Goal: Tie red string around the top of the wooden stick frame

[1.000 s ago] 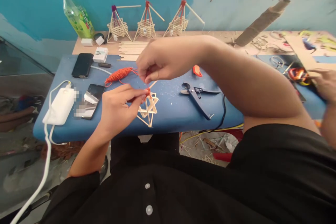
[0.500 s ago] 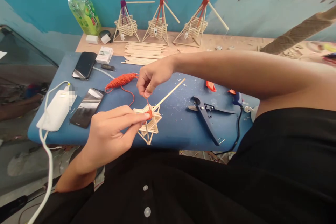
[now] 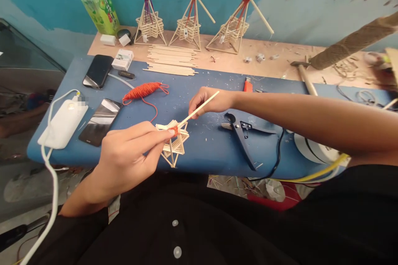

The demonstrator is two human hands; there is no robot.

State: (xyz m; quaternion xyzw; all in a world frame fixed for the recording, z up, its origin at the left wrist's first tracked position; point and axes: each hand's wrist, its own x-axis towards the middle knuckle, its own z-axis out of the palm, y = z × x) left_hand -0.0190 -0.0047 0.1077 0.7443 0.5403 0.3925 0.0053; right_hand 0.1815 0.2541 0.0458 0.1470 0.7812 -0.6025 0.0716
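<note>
My left hand [image 3: 132, 159] pinches the orange-wrapped tip of a small bamboo-stick frame [image 3: 178, 145], its thumb and forefinger closed on the yarn binding. One long stick [image 3: 203, 105] slants up and right from that tip. Behind this stick is my right hand [image 3: 203, 101], fingers curled together; what they hold, if anything, is hidden. A bundle of orange yarn [image 3: 144, 91] lies beyond my left hand, with a loose strand running toward the frame. Blue-handled pruning shears [image 3: 241, 132] rest open on the blue work surface [image 3: 211, 149], right of the frame.
Three finished-looking stick frames [image 3: 151, 25] stand along the wall, beside a green-labelled bottle [image 3: 101, 8]. Loose sticks [image 3: 171, 60] lie before them. Two phones [image 3: 99, 70], a white power bank [image 3: 64, 122] with a cable, and a small box [image 3: 122, 59] occupy the left. A hammer [image 3: 306, 76] lies right.
My right hand has moved right and slightly down, from above the frame's tip to behind the long stick. The strand it pinched no longer shows. My left hand keeps its hold.
</note>
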